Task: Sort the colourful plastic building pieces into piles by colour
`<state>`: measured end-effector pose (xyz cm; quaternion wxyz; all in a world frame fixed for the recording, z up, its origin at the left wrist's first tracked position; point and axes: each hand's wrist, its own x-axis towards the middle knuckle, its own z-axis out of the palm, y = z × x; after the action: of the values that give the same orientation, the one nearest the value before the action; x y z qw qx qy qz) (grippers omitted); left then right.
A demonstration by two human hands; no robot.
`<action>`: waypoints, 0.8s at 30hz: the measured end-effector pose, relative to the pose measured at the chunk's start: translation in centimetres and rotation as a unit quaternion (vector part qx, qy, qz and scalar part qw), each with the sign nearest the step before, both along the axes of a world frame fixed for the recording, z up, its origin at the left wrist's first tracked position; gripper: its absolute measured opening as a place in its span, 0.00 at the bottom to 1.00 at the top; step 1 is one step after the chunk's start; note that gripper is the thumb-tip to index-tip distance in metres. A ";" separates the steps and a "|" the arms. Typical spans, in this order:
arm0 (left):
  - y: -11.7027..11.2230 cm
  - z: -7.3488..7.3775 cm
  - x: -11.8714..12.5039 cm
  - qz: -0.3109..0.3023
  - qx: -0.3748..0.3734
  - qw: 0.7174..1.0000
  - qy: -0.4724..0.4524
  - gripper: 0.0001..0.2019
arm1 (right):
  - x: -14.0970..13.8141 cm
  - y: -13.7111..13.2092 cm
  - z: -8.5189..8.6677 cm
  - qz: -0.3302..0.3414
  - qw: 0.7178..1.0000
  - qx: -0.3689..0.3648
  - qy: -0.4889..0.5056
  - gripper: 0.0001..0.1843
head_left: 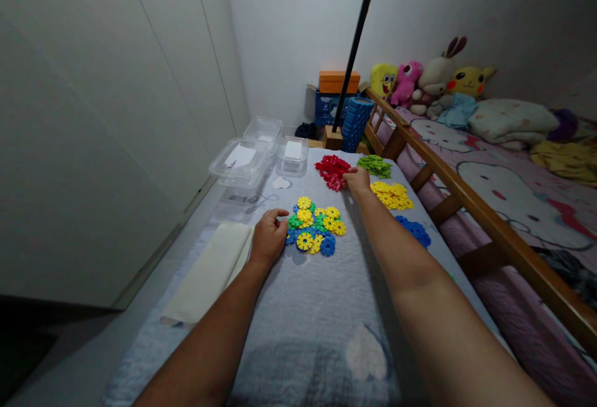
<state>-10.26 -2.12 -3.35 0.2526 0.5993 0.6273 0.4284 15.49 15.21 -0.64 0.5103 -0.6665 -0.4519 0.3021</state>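
Observation:
A mixed pile of yellow, blue and green snowflake building discs (305, 241) lies in the middle of the cloth. My left hand (272, 236) rests at its left edge, fingers loosely extended and apart, with nothing visible in them. Farther off, my right hand (358, 180) reaches the right edge of a red disc pile (332, 169). Its fingers are pinched together there; whether they grip a disc is hidden. Beyond that hand is a light green pile (375, 166). To the right of the forearm lie a yellow pile (392, 196) and a partly covered blue pile (414, 231).
Clear plastic containers (240, 161) with white paper stand at the back left. Folded cream cloth (209, 273) lies beside my left forearm. A black pole (357, 46) rises behind the table, near a blue foam roller (357, 124). The bed's wooden rail (448, 192) runs along the right.

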 end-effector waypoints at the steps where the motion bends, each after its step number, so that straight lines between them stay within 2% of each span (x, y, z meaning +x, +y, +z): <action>1: 0.0 0.0 0.0 -0.001 0.001 1.000 0.000 0.14 | -0.1 -0.3 0.0 -0.006 1.000 -0.003 0.024 0.12; 4: 0.0 0.1 0.0 -0.004 0.004 1.000 0.003 0.14 | -0.2 -2.0 0.3 0.002 0.998 -0.003 0.060 0.10; 8: -0.1 0.2 0.1 -0.012 0.010 1.000 0.014 0.14 | -0.6 -6.0 0.4 0.076 0.997 -0.001 0.030 0.08; 12: -0.2 0.3 0.1 -0.027 0.026 0.997 0.062 0.11 | -1.2 -10.6 -0.3 0.191 0.978 0.020 -0.087 0.06; 15: -0.4 0.2 0.1 -0.053 0.029 0.992 0.111 0.13 | -1.4 -13.4 -1.3 0.225 0.952 0.028 -0.208 0.10; 17: -0.4 0.0 0.1 -0.075 0.028 0.987 0.140 0.18 | -1.5 -14.6 -1.9 0.221 0.933 0.039 -0.281 0.16; 20: -0.5 -0.4 0.4 -0.111 0.024 0.974 0.195 0.32 | -1.7 -15.4 -2.6 0.206 0.910 0.044 -0.357 0.24; 24: -0.8 -0.4 0.8 -0.147 -0.003 0.953 0.265 0.47 | -1.9 -15.7 -3.2 0.196 0.900 0.019 -0.388 0.22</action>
<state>-9.50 -2.94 -3.76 0.1393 0.7758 0.5782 0.2105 13.62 -0.47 -3.83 0.2369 -0.6189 -0.7415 0.1050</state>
